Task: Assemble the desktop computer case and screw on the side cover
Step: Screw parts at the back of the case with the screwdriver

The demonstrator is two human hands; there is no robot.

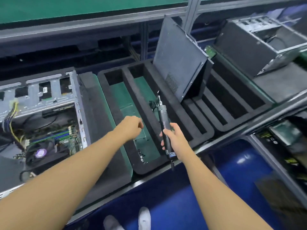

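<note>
Two hands reach over the black foam tray (179, 112). The right hand (173, 136) is clenched around an electric screwdriver (163, 120), whose bit points away from the person above the tray's middle. The left hand (132, 127) hovers over the tray's green-floored slot with its fingers curled under; whether they pinch anything cannot be told. The side cover (179, 60) stands tilted in a slot at the tray's far end. The open computer case (41, 113) lies left of the tray. Small screws (142, 157) sit at the tray's near end.
</note>
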